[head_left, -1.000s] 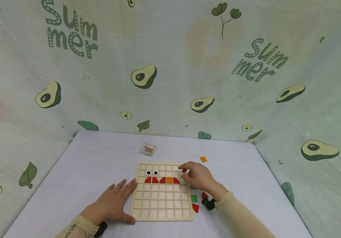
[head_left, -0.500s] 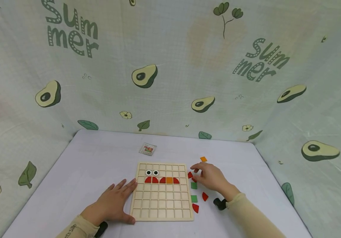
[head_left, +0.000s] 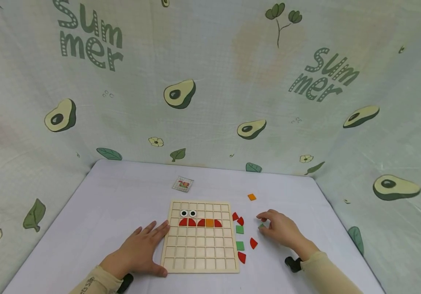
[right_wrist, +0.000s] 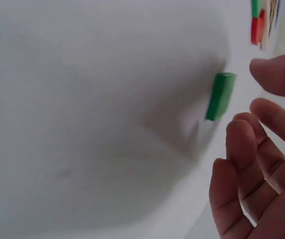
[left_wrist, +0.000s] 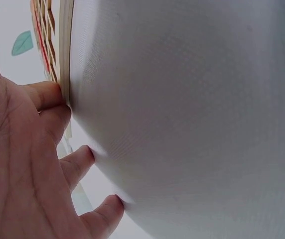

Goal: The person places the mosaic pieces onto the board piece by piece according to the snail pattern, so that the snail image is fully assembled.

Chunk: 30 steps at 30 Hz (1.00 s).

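Note:
My left hand (head_left: 140,251) lies with spread fingers against the left edge of a wooden grid board (head_left: 200,253); the left wrist view shows fingertips touching its side. Two eye discs (head_left: 188,213) sit in the board's upper cells. One row below are several red quarter-round pieces (head_left: 218,223) and an orange square (head_left: 209,223). To the right of the board, my right hand (head_left: 282,230) hovers over a green piece (right_wrist: 220,96). In the right wrist view, its thumb and fingers are apart from that piece, which lies on the cloth.
Along the board's right side lie green squares (head_left: 240,229) and several loose red quarter-rounds (head_left: 253,243). An orange tile (head_left: 252,197) is farther back. A small picture card (head_left: 182,184) lies behind the board. A printed curtain (head_left: 210,81) surrounds the white table (head_left: 122,183).
My right hand has moved right, away from the board's upper right corner and past the loose red pieces to the green piece. The left hand and board have stayed put.

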Each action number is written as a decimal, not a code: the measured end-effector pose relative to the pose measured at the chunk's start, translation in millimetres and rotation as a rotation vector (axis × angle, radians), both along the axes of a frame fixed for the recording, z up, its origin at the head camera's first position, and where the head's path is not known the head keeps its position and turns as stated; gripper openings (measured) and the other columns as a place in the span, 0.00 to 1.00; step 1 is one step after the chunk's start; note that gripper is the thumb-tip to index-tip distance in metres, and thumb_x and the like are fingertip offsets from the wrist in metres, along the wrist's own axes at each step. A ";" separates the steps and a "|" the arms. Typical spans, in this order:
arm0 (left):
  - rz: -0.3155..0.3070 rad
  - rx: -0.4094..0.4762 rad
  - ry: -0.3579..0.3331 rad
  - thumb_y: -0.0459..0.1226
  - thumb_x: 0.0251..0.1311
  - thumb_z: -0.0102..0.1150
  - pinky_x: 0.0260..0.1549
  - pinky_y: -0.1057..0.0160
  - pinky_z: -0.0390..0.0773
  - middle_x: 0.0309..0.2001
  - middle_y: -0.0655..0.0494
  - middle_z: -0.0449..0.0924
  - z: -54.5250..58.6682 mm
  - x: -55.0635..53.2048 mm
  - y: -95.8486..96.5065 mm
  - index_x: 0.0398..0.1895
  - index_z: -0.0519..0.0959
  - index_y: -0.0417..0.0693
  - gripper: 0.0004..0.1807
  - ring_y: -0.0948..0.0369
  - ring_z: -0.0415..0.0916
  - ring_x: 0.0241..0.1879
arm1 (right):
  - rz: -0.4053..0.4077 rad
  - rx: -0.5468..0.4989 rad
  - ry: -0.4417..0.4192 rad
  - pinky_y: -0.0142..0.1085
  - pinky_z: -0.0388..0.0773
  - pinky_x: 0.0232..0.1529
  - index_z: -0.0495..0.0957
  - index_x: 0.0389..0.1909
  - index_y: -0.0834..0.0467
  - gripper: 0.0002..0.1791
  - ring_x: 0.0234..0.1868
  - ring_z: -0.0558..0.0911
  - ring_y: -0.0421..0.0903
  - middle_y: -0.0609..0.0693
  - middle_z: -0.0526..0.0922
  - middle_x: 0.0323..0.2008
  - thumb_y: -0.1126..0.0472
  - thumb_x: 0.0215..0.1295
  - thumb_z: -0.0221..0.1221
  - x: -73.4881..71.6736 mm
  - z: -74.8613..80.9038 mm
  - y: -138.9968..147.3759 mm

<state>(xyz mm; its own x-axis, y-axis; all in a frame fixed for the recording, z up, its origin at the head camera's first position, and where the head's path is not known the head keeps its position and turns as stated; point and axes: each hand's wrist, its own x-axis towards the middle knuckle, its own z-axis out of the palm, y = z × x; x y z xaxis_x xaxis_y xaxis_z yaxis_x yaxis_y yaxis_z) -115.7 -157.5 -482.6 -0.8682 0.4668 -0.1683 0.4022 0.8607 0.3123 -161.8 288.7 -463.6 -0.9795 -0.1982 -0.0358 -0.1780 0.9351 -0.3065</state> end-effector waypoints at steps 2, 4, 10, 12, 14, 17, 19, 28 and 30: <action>0.000 -0.002 0.000 0.74 0.29 0.70 0.64 0.32 0.57 0.76 0.56 0.58 -0.6 -0.2 -0.1 0.75 0.64 0.48 0.67 0.43 0.53 0.73 | -0.018 0.017 -0.014 0.37 0.75 0.34 0.84 0.50 0.50 0.21 0.30 0.72 0.40 0.41 0.78 0.36 0.55 0.54 0.74 5.3 -2.8 3.7; 0.001 -0.004 0.000 0.74 0.29 0.69 0.64 0.32 0.57 0.76 0.56 0.58 -1.1 -0.3 -0.2 0.75 0.64 0.48 0.67 0.43 0.52 0.73 | -0.039 0.034 -0.023 0.37 0.75 0.34 0.84 0.49 0.50 0.21 0.30 0.72 0.40 0.40 0.77 0.35 0.54 0.53 0.74 9.5 -5.5 5.4; 0.001 0.005 0.003 0.74 0.29 0.70 0.63 0.31 0.57 0.76 0.56 0.58 -0.3 0.3 -0.8 0.75 0.64 0.48 0.67 0.43 0.53 0.73 | -0.069 0.056 0.001 0.37 0.75 0.32 0.84 0.45 0.48 0.18 0.30 0.73 0.40 0.41 0.77 0.34 0.53 0.53 0.74 12.2 -13.6 5.4; -0.002 0.009 0.006 0.73 0.29 0.70 0.63 0.31 0.57 0.75 0.55 0.59 0.3 0.9 -0.8 0.74 0.64 0.47 0.67 0.43 0.53 0.73 | -0.072 0.061 0.009 0.37 0.74 0.31 0.85 0.45 0.48 0.17 0.29 0.73 0.40 0.41 0.77 0.34 0.54 0.54 0.74 11.7 -15.2 5.2; -0.006 0.014 0.009 0.73 0.30 0.70 0.63 0.31 0.58 0.75 0.55 0.59 1.1 1.4 -0.7 0.74 0.64 0.46 0.67 0.42 0.54 0.73 | -0.074 0.066 0.012 0.37 0.73 0.30 0.85 0.45 0.48 0.16 0.29 0.72 0.40 0.41 0.77 0.34 0.56 0.54 0.73 11.5 -16.2 5.2; -0.010 0.022 0.012 0.73 0.30 0.71 0.63 0.31 0.57 0.75 0.54 0.59 2.2 2.3 -0.3 0.74 0.64 0.46 0.67 0.42 0.54 0.73 | -0.079 0.075 0.018 0.37 0.73 0.28 0.84 0.47 0.50 0.18 0.27 0.72 0.40 0.41 0.76 0.33 0.57 0.54 0.72 12.0 -17.1 5.9; -0.013 0.024 0.011 0.73 0.31 0.70 0.63 0.31 0.57 0.75 0.54 0.59 2.9 3.0 -0.2 0.74 0.64 0.46 0.67 0.42 0.53 0.73 | -0.082 0.084 0.027 0.37 0.72 0.27 0.84 0.48 0.50 0.19 0.27 0.71 0.40 0.42 0.76 0.34 0.57 0.54 0.72 12.8 -17.0 6.5; -0.014 0.009 0.013 0.73 0.31 0.69 0.63 0.31 0.57 0.76 0.55 0.58 1.4 1.9 -1.1 0.75 0.63 0.47 0.67 0.43 0.53 0.73 | -0.069 0.049 0.009 0.37 0.73 0.30 0.85 0.46 0.49 0.16 0.29 0.72 0.40 0.41 0.76 0.34 0.58 0.54 0.72 11.8 -18.2 10.0; -0.016 0.004 0.012 0.74 0.31 0.69 0.64 0.32 0.57 0.76 0.55 0.58 0.5 1.8 -1.3 0.75 0.63 0.47 0.67 0.43 0.52 0.73 | -0.068 0.024 0.004 0.37 0.73 0.31 0.85 0.45 0.48 0.16 0.29 0.72 0.41 0.40 0.76 0.34 0.59 0.54 0.72 11.1 -18.6 10.5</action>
